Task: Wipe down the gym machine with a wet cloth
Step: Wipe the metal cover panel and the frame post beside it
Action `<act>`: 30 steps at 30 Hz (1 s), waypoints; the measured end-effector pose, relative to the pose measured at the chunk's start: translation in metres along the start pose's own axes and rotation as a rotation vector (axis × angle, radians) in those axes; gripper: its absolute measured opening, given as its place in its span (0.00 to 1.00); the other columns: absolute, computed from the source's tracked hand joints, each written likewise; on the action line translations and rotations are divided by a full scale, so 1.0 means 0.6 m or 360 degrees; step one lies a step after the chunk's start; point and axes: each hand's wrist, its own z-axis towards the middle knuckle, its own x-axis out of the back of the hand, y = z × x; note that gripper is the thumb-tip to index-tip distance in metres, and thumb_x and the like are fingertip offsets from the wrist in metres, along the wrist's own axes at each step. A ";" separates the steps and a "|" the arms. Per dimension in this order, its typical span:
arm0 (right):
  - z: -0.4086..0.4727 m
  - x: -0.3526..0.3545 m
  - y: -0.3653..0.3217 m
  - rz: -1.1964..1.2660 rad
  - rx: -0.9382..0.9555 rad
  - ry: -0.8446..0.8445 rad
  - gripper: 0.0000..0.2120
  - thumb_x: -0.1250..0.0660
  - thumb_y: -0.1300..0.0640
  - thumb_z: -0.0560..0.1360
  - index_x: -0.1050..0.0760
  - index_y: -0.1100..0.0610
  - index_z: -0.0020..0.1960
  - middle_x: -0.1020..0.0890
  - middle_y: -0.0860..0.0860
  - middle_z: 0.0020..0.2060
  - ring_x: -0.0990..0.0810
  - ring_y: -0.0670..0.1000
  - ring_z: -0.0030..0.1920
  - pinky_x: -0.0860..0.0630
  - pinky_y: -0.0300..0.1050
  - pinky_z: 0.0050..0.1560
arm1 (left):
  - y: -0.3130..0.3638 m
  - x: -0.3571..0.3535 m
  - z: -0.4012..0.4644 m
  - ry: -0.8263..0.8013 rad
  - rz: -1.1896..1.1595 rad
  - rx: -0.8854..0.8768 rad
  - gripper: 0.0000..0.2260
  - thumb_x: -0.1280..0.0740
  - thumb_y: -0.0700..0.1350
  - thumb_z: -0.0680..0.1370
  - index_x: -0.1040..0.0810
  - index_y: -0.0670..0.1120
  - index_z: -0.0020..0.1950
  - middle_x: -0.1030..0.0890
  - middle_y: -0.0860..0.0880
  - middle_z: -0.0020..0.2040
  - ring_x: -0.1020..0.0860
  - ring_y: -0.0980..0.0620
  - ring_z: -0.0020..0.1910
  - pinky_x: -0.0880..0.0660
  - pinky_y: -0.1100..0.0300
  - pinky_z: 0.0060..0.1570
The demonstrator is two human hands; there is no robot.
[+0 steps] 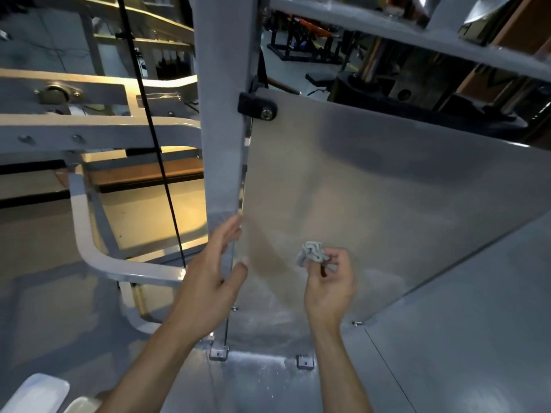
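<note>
Cloth (313, 252), bunched small, sits pinched in the right hand (328, 289) fingers near the panel (387, 180); left hand (208, 281), open and empty, steadies the panel's left edge for wiping.

The grey floor (465, 347) fills the lower part of the frame, smooth, with a thin dark seam running diagonally at lower right. Two small metal brackets (219, 353) sit bolted on it at bottom centre, side by side, under the machine's panel. At left, a white bent frame tube (98, 257) curves down toward it. White flat shapes (35, 394) lie at the bottom-left corner.
</note>
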 end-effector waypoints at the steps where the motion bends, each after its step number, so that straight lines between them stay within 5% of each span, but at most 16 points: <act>1: -0.008 -0.015 -0.005 0.0000 0.0031 -0.0044 0.17 0.26 0.67 0.74 0.25 0.45 0.45 0.19 0.43 0.39 0.20 0.43 0.39 0.24 0.37 0.41 | 0.001 0.000 0.001 0.0004 0.0000 -0.0005 0.32 0.34 0.41 0.82 0.41 0.66 0.79 0.29 0.63 0.74 0.33 0.67 0.73 0.35 0.64 0.68; 5: -0.024 -0.040 -0.024 -0.0022 0.0166 -0.0196 0.11 0.26 0.66 0.73 0.23 0.51 0.44 0.18 0.48 0.40 0.19 0.44 0.40 0.24 0.36 0.42 | 0.001 -0.002 0.001 0.0019 0.0007 -0.0008 0.32 0.34 0.41 0.82 0.41 0.66 0.79 0.29 0.63 0.74 0.33 0.71 0.71 0.35 0.70 0.64; 8: -0.008 -0.014 -0.020 0.0028 0.0077 -0.0134 0.17 0.26 0.68 0.73 0.25 0.46 0.42 0.18 0.44 0.37 0.19 0.41 0.38 0.23 0.35 0.42 | -0.002 -0.002 0.001 0.0032 -0.0016 0.0008 0.31 0.34 0.41 0.82 0.41 0.66 0.79 0.30 0.64 0.75 0.33 0.67 0.73 0.32 0.57 0.72; 12: 0.021 0.041 0.007 0.0026 -0.0079 0.0033 0.22 0.28 0.69 0.73 0.26 0.40 0.44 0.18 0.37 0.40 0.16 0.49 0.40 0.17 0.58 0.45 | -0.004 0.002 0.002 0.0022 -0.0080 0.0070 0.30 0.34 0.41 0.82 0.39 0.66 0.78 0.29 0.65 0.73 0.32 0.61 0.75 0.32 0.45 0.74; 16: 0.017 0.024 0.005 -0.0020 -0.0037 0.0032 0.21 0.29 0.66 0.74 0.26 0.38 0.45 0.19 0.37 0.41 0.16 0.54 0.41 0.18 0.63 0.44 | -0.002 0.005 0.004 0.0037 -0.0168 0.0068 0.30 0.34 0.38 0.82 0.36 0.64 0.77 0.27 0.65 0.71 0.30 0.62 0.72 0.29 0.51 0.70; 22: -0.014 -0.040 -0.021 0.0021 0.0075 -0.0093 0.13 0.28 0.65 0.71 0.25 0.48 0.46 0.19 0.46 0.40 0.16 0.53 0.39 0.19 0.58 0.41 | 0.004 0.003 0.009 0.0032 -0.0166 0.0065 0.30 0.34 0.37 0.81 0.35 0.63 0.77 0.26 0.66 0.70 0.28 0.66 0.70 0.28 0.62 0.62; 30: -0.050 -0.112 -0.054 0.0065 0.0238 -0.0301 0.11 0.28 0.62 0.72 0.25 0.48 0.45 0.18 0.48 0.41 0.18 0.53 0.41 0.19 0.58 0.44 | 0.009 0.017 -0.009 0.0138 -0.0218 0.0053 0.27 0.35 0.37 0.82 0.35 0.58 0.77 0.26 0.65 0.71 0.27 0.63 0.69 0.29 0.59 0.69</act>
